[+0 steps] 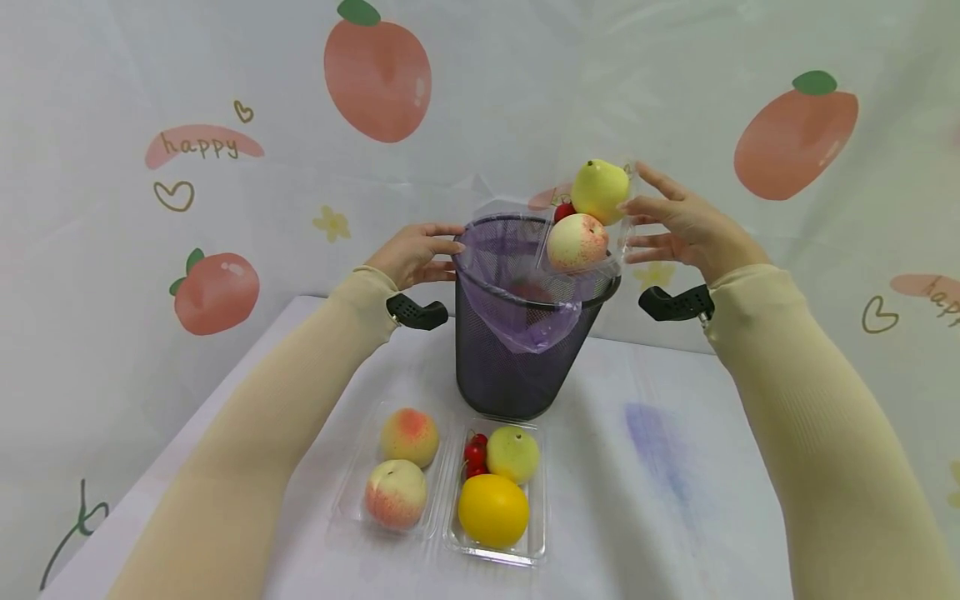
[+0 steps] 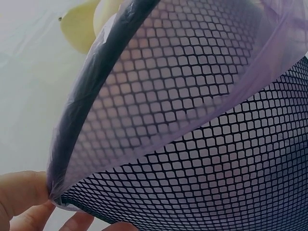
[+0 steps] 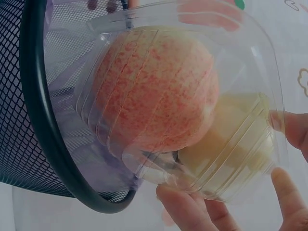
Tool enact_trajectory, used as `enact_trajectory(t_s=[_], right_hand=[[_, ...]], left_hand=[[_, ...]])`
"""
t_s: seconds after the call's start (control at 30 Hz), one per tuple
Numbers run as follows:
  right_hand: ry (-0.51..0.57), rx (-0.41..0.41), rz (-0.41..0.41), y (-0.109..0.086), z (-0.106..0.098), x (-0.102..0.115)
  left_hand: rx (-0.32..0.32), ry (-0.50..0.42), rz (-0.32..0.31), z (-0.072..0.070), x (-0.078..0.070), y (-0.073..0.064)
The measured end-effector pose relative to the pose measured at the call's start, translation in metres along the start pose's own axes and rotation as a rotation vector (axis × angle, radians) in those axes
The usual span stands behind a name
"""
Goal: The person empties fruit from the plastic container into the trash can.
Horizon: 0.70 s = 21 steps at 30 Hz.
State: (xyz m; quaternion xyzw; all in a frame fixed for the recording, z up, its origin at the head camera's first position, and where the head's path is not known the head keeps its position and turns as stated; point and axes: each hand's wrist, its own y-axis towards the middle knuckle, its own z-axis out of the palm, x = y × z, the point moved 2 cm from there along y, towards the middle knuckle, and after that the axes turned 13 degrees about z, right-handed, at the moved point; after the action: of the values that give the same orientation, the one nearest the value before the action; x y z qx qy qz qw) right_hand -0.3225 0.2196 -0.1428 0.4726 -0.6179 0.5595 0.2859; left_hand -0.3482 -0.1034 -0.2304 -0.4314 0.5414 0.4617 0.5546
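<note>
A black mesh wastebasket (image 1: 491,358) with a purple plastic liner (image 1: 517,329) stands on the table. My left hand (image 1: 417,254) holds its rim (image 2: 77,106) on the left side, thumb at the edge and fingers against the outside. On the right, my right hand (image 1: 690,229) grips a clear plastic box (image 3: 245,53) by its end, thumb and fingers on opposite sides. The box is tilted over the wastebasket's mouth. Inside it are a yellow-green pear (image 1: 600,192), a pale pink-speckled peach (image 1: 577,242) and something red like cherries (image 1: 564,212).
Two clear boxes lie side by side in front of the wastebasket. The left box holds two peaches (image 1: 397,494); the right box holds a yellow fruit (image 1: 493,510), a green pear (image 1: 513,454) and red cherries (image 1: 476,455). A fruit-printed white cloth (image 1: 480,92) hangs behind.
</note>
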Motion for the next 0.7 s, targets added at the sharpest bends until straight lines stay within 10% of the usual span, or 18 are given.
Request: enact_trajectory(t_s=[0.7], right_hand=[[-0.043,-0.011,0.007,-0.002,0.0095,0.0045]], left_hand=[[-0.004,-0.008,-0.01,0.0012,-0.0021,-0.0021]])
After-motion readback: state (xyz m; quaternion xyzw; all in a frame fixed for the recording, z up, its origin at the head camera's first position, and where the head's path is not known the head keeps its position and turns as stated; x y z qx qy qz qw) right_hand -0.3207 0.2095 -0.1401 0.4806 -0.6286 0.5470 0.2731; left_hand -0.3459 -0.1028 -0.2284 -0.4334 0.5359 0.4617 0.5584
